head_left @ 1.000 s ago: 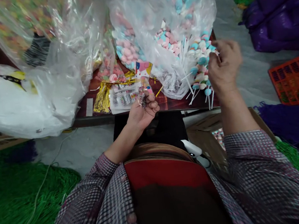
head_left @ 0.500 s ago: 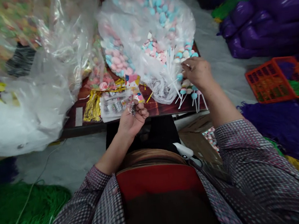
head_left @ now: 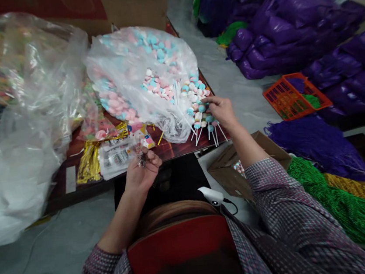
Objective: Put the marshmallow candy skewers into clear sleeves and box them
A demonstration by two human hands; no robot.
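My left hand (head_left: 144,171) is at the table's front edge, palm up, with its fingers closed on a small clear plastic bag (head_left: 141,160) that has dark marks. Just behind it lie printed clear bags (head_left: 115,158) and a colourful printed packet (head_left: 146,139). My right hand (head_left: 222,112) reaches into the right side of a pile of lollipops (head_left: 195,102) with pink, white and blue candy tops and white sticks. Thumb and fingertips are pressed together at a blue candy; what lies between them is hidden.
A large clear bag of pastel candies (head_left: 115,94) stands behind the lollipops. Gold ties (head_left: 88,163) lie left of the printed bags, near bulky plastic bags (head_left: 34,105). An open cardboard box (head_left: 228,178) is below my right arm. An orange basket (head_left: 284,101) and purple bundles (head_left: 275,25) are right.
The camera view has shifted, so the table and candies appear further left and lower. My left hand still holds the small bag, and my right hand stays at the lollipops, fingertips closer together.
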